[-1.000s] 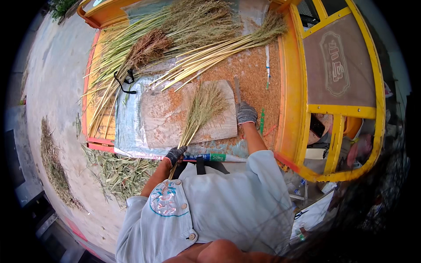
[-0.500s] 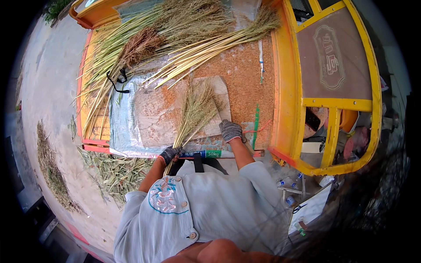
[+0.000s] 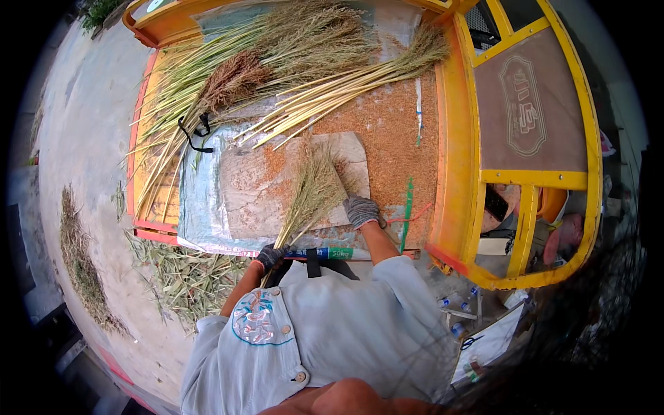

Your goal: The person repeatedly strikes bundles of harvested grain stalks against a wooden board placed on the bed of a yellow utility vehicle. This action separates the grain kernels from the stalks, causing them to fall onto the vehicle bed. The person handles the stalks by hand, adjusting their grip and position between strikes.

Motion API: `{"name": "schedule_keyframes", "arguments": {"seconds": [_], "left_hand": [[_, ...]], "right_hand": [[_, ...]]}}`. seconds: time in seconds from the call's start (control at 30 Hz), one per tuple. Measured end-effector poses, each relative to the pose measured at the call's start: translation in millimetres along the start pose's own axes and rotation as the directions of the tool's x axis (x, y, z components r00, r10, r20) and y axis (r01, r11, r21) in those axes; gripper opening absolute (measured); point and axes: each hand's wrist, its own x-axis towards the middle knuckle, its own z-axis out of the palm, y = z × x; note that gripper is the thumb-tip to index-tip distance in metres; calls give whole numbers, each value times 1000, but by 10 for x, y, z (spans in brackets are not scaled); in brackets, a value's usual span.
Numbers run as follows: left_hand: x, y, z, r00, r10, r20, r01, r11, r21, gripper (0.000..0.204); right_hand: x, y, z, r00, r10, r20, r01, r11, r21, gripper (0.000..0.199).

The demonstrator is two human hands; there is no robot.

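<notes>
The left hand (image 3: 271, 257), in a dark glove, is clenched round the stalk end of a small bundle of grain stalks (image 3: 312, 197) just at the near edge of the bench (image 3: 453, 159); the bundle runs up and away from the person, its bushy seed heads lying on a flat pale slab (image 3: 256, 200) that rests on a silvery plastic sheet (image 3: 197, 207). The right hand (image 3: 361, 211), in a grey glove, lies palm down against the right side of the heads at the slab's near right corner; whether its fingers are curled on stalks or merely pressing flat I cannot tell.

The likeliest trouble, as I judge it, is the grip at the stalk end; the stems are thin and smooth, so a loose hold would let some slide out and fan apart. Loose reddish grain (image 3: 387, 138) covers the bench beside the slab (a good deal sits near the right hand); a hard sweep could send it over the near edge onto the ground, where cut leaves (image 3: 183, 280) already lie. The slab rests on slick sheeting; uneven pressure may shift it. The large pile of long stalks (image 3: 277, 69) lies well apart at the far side, with a black cord (image 3: 194, 135) on it.
</notes>
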Motion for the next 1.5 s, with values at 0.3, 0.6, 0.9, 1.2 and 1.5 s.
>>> {"name": "schedule_keyframes", "arguments": {"seconds": [0.3,0.6,0.9,1.2,1.5], "left_hand": [[-316,197,-167,889,450,-85,-390,841,374,44],[-185,353,25,875,419,-242,-81,620,780,27],[-537,-307,-339,607,554,-570,-75,754,653,34],[104,-755,273,871,195,-451,-20,931,364,48],[153,755,1271,875,485,-6,-381,696,608,44]], "right_hand": [[-349,520,-646,880,470,-64,-421,837,349,44],[-1440,-43,-268,944,283,-170,-179,871,457,40],[-1411,-277,-331,964,259,-60,-185,815,549,47],[-1570,178,-124,927,373,-49,-286,783,552,51],[-1947,504,-75,935,314,-166,-239,902,361,46]]}}
